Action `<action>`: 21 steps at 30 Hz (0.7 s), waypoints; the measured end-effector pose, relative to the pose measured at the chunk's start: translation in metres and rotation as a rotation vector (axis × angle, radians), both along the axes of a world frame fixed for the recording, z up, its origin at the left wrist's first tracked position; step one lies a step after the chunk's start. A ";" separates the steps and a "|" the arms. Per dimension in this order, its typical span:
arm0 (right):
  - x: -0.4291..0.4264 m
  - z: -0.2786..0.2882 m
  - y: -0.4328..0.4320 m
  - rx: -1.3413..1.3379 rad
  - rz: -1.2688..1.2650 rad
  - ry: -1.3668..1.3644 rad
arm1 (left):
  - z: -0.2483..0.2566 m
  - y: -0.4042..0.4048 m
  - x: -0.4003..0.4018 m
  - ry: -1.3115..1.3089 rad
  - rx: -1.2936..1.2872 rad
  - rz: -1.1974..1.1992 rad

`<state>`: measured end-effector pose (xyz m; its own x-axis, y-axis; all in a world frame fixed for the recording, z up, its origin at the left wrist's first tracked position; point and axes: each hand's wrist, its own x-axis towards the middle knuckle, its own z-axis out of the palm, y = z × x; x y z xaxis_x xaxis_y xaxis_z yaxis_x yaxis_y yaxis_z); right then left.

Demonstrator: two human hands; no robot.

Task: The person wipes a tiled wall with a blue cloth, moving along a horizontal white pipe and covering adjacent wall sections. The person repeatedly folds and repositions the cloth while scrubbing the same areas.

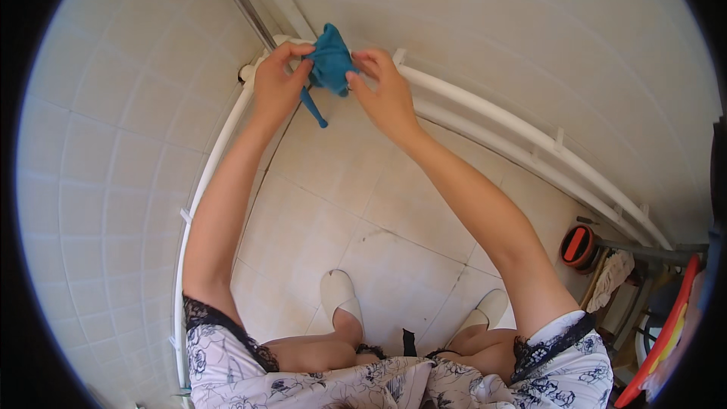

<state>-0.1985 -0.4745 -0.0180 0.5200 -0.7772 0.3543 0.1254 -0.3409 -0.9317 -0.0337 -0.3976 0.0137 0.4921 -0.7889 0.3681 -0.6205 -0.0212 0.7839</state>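
A crumpled teal cloth [332,61] is held up between my two hands near the corner of the room. My left hand [282,76] pinches its left edge between thumb and fingers. At its right edge is my right hand [384,88], with thumb and fingertips at the fabric; whether they grip it is hard to tell. A narrow teal strip [313,107] hangs below my left hand, and its link to the cloth is hidden.
White pipes [488,102] run along the right wall, another white pipe [213,165] along the left. A metal pole [244,3] rises at the corner. A black and orange bucket-like container [578,247] and a red-rimmed object [673,332] are at the right. Slippered feet stand on the tiled floor [363,221].
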 end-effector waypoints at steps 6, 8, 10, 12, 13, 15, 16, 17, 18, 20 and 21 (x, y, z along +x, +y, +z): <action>-0.049 -0.018 0.025 1.064 0.333 0.009 | -0.029 0.049 -0.029 0.752 0.244 -0.254; -0.058 -0.034 0.026 0.945 0.308 0.136 | -0.044 0.056 -0.040 0.872 0.386 -0.238; -0.064 -0.047 0.030 0.859 0.277 0.215 | -0.047 0.054 -0.056 0.912 0.527 -0.158; -0.067 -0.052 0.035 0.805 0.243 0.246 | -0.056 0.055 -0.059 0.885 0.579 -0.161; -0.068 -0.057 0.033 0.750 0.240 0.228 | -0.062 0.054 -0.059 0.832 0.560 -0.208; -0.064 -0.065 0.026 0.639 0.231 0.191 | -0.072 0.050 -0.055 0.745 0.533 -0.249; -0.060 -0.063 0.022 0.564 0.246 0.248 | -0.075 0.045 -0.052 0.715 0.527 -0.243; -0.055 -0.062 0.017 0.487 0.261 0.305 | -0.077 0.039 -0.048 0.685 0.520 -0.237; -0.050 -0.060 0.014 0.410 0.276 0.360 | -0.080 0.035 -0.043 0.488 0.419 -0.206; -0.036 -0.052 0.016 0.161 0.176 0.373 | -0.089 0.028 -0.033 0.094 0.221 -0.142; -0.028 -0.049 0.018 0.038 0.124 0.378 | -0.089 0.025 -0.027 -0.001 0.210 -0.124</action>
<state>-0.2265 -0.4569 -0.0675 0.6987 -0.7095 0.0923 -0.1907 -0.3090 -0.9317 -0.0608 -0.3725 -0.0755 0.3861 -0.9026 0.1904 -0.6291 -0.1067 0.7699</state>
